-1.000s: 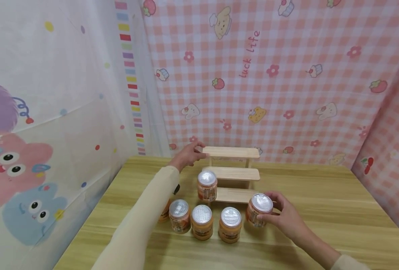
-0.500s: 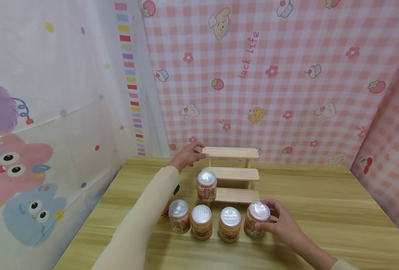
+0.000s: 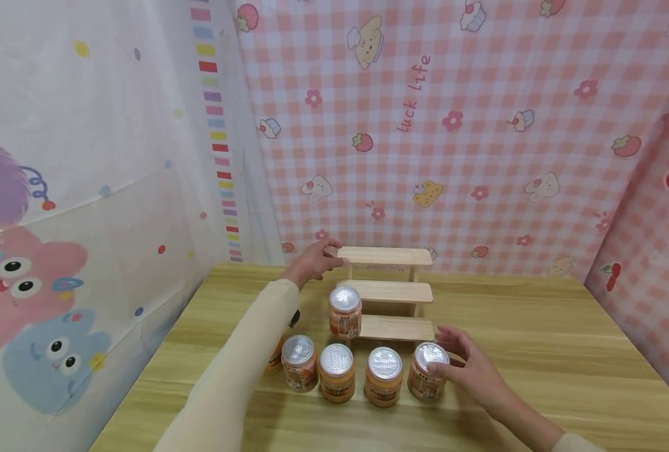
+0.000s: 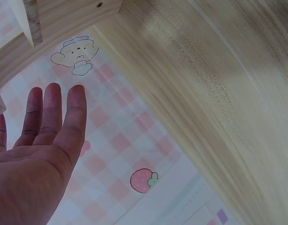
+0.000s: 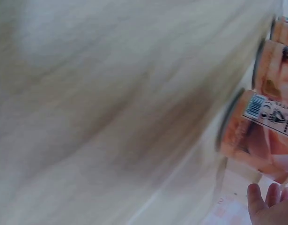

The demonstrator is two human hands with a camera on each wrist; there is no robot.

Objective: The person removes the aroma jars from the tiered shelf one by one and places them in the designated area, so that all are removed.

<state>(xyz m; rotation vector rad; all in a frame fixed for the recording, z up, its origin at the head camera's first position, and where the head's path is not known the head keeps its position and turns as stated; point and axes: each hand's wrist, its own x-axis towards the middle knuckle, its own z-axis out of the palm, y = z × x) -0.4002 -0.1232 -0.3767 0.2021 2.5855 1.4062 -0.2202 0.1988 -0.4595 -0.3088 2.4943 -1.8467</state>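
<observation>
My left hand [image 3: 315,258] is at the left end of a three-step wooden stand [image 3: 385,255], pinching the top board's end between thumb and index finger. The other fingers stretch out straight in the left wrist view [image 4: 52,117]. My right hand [image 3: 470,367] is spread beside the rightmost can [image 3: 424,383], thumb over its lid edge, other fingers off its side. This can has an orange label and silver lid, and stands upright on the table. In the right wrist view, fingertips [image 5: 255,194] show apart from the can [image 5: 256,136]. Another can [image 3: 345,317] stands on the lowest step's left end.
Left of the rightmost can, several similar cans stand in a row, among them one can [image 3: 383,380] close by. The leftmost can [image 3: 276,358] is partly hidden by my left sleeve [image 3: 244,370]. A checked cloth [image 3: 481,157] hangs behind the wooden table [image 3: 538,351].
My right hand has brought the rightmost can down and nearer, into line with the row. Its fingers have since loosened from the can. My left hand has stayed at the stand.
</observation>
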